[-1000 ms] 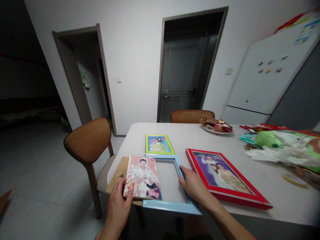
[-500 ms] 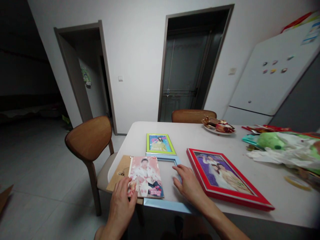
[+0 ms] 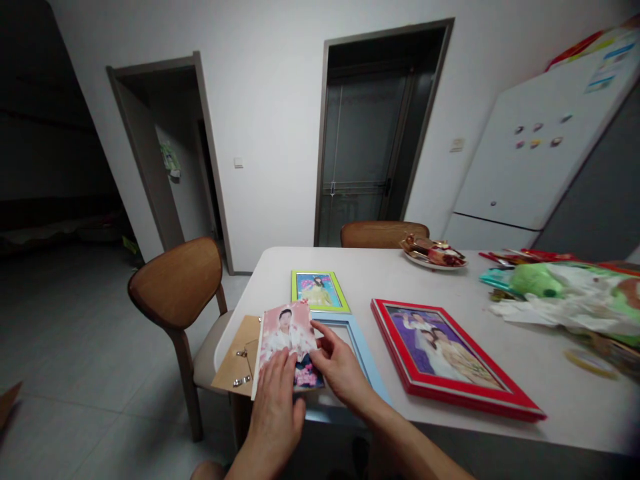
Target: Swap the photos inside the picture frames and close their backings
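Note:
A pink photo print (image 3: 277, 327) lies tilted between my hands, over a brown backing board (image 3: 231, 363) with metal clips and a light blue picture frame (image 3: 367, 360). My left hand (image 3: 275, 407) rests with fingers stretched flat across the photo's lower part. My right hand (image 3: 343, 370) grips the photo's right edge between thumb and fingers. Just behind stands a lime-green framed picture (image 3: 345, 303), lying flat and partly touching the blue frame. To the right is a red picture frame (image 3: 400, 373) with a photo in it.
A plate of food or wrappers (image 3: 435, 260) sits toward the back of the white table (image 3: 360, 277). Green and white plastic packaging (image 3: 565, 290) and a roll of tape (image 3: 590, 365) are at the right. Wooden chairs (image 3: 175, 283) stand at the left and behind.
My right hand has moved left from the blue frame to the photo's right edge. My left hand has slid right onto the photo, which is now tilted, baring more backing board.

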A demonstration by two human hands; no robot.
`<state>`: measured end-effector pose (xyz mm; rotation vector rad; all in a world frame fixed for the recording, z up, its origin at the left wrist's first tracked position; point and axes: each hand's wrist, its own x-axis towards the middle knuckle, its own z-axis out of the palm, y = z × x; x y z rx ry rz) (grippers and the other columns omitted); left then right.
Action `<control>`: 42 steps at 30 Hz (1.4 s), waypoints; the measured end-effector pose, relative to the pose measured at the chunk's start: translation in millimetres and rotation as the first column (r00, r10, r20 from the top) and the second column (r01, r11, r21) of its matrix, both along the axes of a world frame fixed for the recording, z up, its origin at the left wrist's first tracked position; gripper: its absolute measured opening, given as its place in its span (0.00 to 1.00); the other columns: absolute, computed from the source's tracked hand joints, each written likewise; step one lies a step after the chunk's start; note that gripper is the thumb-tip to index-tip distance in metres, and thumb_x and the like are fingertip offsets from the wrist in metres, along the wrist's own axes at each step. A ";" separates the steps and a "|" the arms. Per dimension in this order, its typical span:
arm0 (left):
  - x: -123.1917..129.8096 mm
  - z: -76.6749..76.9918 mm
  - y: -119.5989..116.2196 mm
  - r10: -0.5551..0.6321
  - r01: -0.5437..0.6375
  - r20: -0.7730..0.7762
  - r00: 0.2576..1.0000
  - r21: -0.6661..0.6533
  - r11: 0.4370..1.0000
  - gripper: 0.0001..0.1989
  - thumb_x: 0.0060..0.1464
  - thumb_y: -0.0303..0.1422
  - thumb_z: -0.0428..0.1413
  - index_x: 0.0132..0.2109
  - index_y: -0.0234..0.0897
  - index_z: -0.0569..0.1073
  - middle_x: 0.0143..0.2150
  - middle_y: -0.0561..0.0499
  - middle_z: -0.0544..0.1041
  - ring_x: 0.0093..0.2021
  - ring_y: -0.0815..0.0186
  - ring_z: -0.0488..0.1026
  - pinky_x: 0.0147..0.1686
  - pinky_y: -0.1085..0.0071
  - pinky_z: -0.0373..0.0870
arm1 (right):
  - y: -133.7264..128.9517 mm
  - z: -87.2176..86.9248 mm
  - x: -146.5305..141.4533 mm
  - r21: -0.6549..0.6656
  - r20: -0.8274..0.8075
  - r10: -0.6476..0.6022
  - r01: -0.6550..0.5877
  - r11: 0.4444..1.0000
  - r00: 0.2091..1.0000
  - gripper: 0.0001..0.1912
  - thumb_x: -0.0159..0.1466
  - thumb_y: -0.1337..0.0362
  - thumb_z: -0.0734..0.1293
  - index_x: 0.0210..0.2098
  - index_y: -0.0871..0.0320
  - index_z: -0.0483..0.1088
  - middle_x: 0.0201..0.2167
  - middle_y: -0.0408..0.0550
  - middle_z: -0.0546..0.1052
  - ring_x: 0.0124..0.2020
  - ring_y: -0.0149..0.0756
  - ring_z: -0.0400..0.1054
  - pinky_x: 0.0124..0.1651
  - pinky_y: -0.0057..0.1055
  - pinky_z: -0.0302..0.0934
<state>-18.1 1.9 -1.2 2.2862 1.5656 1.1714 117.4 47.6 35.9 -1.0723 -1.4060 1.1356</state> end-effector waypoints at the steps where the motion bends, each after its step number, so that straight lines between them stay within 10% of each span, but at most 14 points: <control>1: 1.8 4.0 3.4 -0.007 0.006 0.055 0.998 0.026 1.000 0.28 0.42 0.22 0.46 0.54 0.35 0.60 0.56 0.44 0.61 0.57 0.57 0.54 0.54 0.53 0.52 | -3.4 8.5 -1.4 0.033 -0.060 0.015 -0.013 0.999 0.998 0.28 0.51 0.67 0.61 0.52 0.60 0.55 0.28 0.42 0.69 0.23 0.25 0.62 0.26 0.22 0.58; 5: 9.4 29.7 12.0 -0.020 0.009 0.396 0.918 0.031 0.999 0.19 0.50 0.26 0.43 0.50 0.38 0.65 0.51 0.47 0.68 0.53 0.61 0.61 0.54 0.59 0.55 | -10.1 23.0 1.9 0.024 -0.161 0.025 -0.021 0.999 0.987 0.29 0.54 0.57 0.60 0.53 0.60 0.53 0.37 0.49 0.70 0.32 0.31 0.66 0.33 0.27 0.61; 8: 22.3 41.9 10.4 0.026 0.043 0.696 0.718 -0.081 0.996 0.16 0.53 0.33 0.45 0.47 0.35 0.67 0.46 0.45 0.72 0.49 0.59 0.66 0.50 0.61 0.60 | -6.2 9.5 9.7 -0.174 -0.074 -0.093 0.080 0.982 0.993 0.30 0.54 0.55 0.60 0.53 0.62 0.54 0.40 0.53 0.70 0.36 0.34 0.67 0.35 0.29 0.62; 11: 39.3 37.6 6.3 0.043 0.194 0.866 0.498 -0.159 0.968 0.18 0.51 0.37 0.46 0.46 0.31 0.67 0.43 0.44 0.74 0.46 0.58 0.68 0.47 0.63 0.63 | -0.6 -5.7 19.6 -0.305 -0.136 -0.102 0.056 0.951 0.986 0.27 0.55 0.57 0.56 0.53 0.60 0.53 0.40 0.53 0.71 0.36 0.34 0.68 0.34 0.29 0.63; 14: 46.8 24.6 5.7 0.081 0.314 0.896 0.436 -0.236 0.919 0.21 0.47 0.39 0.50 0.47 0.30 0.66 0.44 0.42 0.73 0.46 0.57 0.68 0.45 0.64 0.65 | 4.6 -8.4 34.7 -0.268 -0.227 -0.129 0.065 0.961 0.965 0.26 0.55 0.62 0.54 0.54 0.60 0.51 0.38 0.52 0.73 0.35 0.36 0.69 0.32 0.29 0.63; 17: 38.5 15.4 8.8 0.121 0.258 0.861 0.493 -0.278 0.925 0.28 0.44 0.37 0.53 0.52 0.29 0.59 0.50 0.38 0.68 0.50 0.57 0.65 0.47 0.64 0.62 | 11.5 -4.8 55.0 -0.279 -0.099 -0.170 0.136 0.950 0.981 0.27 0.54 0.67 0.54 0.54 0.61 0.50 0.35 0.51 0.75 0.31 0.37 0.70 0.29 0.30 0.63; 24: 20.2 10.3 4.9 0.083 0.051 0.406 0.910 -0.308 0.950 0.23 0.41 0.29 0.52 0.48 0.32 0.65 0.51 0.41 0.67 0.53 0.57 0.61 0.54 0.59 0.54 | 25.8 -13.7 75.1 -0.108 0.285 -0.240 0.280 0.954 0.928 0.31 0.52 0.67 0.58 0.55 0.63 0.48 0.40 0.54 0.73 0.34 0.36 0.70 0.32 0.27 0.63; 35: 22.7 7.1 0.2 0.005 0.053 0.195 0.981 -0.294 0.954 0.22 0.43 0.28 0.50 0.49 0.30 0.65 0.54 0.41 0.64 0.55 0.59 0.59 0.55 0.62 0.53 | 32.8 -15.7 78.3 -0.117 0.232 -0.100 0.130 0.985 0.967 0.24 0.50 0.69 0.59 0.48 0.60 0.60 0.32 0.48 0.76 0.28 0.35 0.70 0.27 0.27 0.62; 42: 23.4 6.9 -1.9 -0.041 0.071 0.111 0.993 -0.287 0.955 0.22 0.45 0.30 0.50 0.49 0.26 0.64 0.54 0.36 0.63 0.55 0.57 0.58 0.54 0.60 0.54 | 40.1 -19.9 65.0 0.114 0.497 -0.323 0.308 0.944 0.806 0.21 0.51 0.68 0.59 0.46 0.62 0.63 0.39 0.52 0.74 0.36 0.36 0.68 0.36 0.28 0.60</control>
